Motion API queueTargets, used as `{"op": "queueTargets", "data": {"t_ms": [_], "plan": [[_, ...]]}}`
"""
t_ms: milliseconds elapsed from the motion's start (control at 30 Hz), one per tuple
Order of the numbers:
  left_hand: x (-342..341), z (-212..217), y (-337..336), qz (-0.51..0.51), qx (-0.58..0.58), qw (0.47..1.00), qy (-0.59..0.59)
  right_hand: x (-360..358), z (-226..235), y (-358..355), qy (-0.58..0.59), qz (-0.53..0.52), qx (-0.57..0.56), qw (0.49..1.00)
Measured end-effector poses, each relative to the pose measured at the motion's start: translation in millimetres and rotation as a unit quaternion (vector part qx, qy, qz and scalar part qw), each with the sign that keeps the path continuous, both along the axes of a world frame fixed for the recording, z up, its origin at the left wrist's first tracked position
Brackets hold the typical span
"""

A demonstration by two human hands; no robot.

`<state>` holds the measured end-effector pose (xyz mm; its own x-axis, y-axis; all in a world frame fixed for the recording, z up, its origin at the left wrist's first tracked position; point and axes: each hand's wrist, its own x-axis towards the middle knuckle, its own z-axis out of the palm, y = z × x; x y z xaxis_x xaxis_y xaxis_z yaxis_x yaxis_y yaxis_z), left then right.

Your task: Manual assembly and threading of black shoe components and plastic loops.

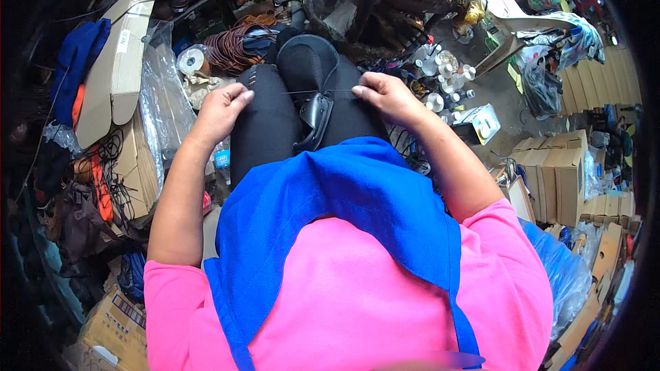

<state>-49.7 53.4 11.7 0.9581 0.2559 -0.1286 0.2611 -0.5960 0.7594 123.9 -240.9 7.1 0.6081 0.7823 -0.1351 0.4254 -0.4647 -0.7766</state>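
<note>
Scanning left to right, I observe the bare left hand [225,106] pinching a thin greyish thread [342,90], stretched across the black, round-ended shoe [309,69] between black-trousered thighs [265,124]; the bare right hand [386,96] pinches the opposite side.

Head-worn fisheye, facing steeply down, lap [269,127] near — dark rim hard to read
</note>
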Motion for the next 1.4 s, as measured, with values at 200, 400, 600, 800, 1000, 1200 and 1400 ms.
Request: {"op": "queueTargets", "data": {"t_ms": [200, 400, 600, 800, 1000, 1200, 1400], "plan": [[46, 39, -44, -0.129, 0.131, 0.971, -0.153, 13, 15, -4, -0.111, -0.012, 0.0, 0.994], [100, 40, -62, -0.225, 0.144, 0.96, -0.08, 19, 22, 22, -0.168, 0.106, 0.057, 0.978], [116, 33, -54, -0.304, 0.129, 0.943, 0.04, 20, 23, 25, -0.201, 0.113, 0.045, 0.972], [113, 19, -50, -0.292, -0.001, 0.956, 0.029, 11, 11, 32, -0.13, 0.095, 0.093, 0.982], [110, 9, -43, -0.307, -0.096, 0.945, 0.057, -14, -2, 23, -0.117, 0.005, 0.119, 0.986], [110, 17, -41, -0.361, -0.06, 0.926, 0.091, -30, 17, 23, -0.287, 0.07, 0.068, 0.953], [106, 27, -43, -0.399, 0.112, 0.91, 0.007, -29, 53, 43, -0.38, 0.205, -0.087, 0.898]]}}
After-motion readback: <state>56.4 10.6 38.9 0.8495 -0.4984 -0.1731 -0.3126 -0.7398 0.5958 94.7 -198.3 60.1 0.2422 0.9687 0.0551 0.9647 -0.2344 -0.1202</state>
